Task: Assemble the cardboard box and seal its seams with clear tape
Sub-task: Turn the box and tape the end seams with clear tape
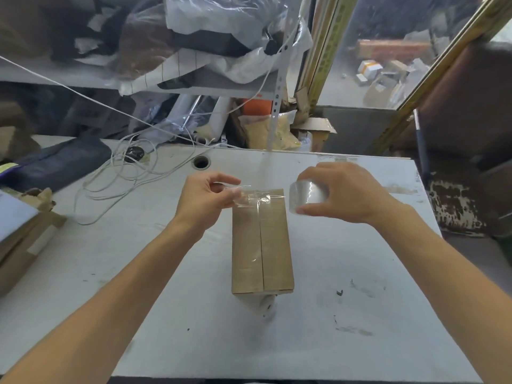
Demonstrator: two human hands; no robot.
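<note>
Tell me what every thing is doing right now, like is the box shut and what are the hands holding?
cardboard box: flaps closed, lying on the table, clear tape along its middle seam.
tape strip: loose end lifted off the box's far end.
tape roll: held above the table, beside the box.
left hand: pinching the tape strip.
right hand: gripping the tape roll.
white cable: lying tangled on the table.

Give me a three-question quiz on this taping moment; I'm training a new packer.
1. True or false: the right hand grips the tape roll.
2. What does the left hand pinch? A) cable B) tape end C) box flap
3. Fill in: the box's centre seam runs ___ the person.

Key: 1 true; 2 B, the tape end; 3 away from.
</note>
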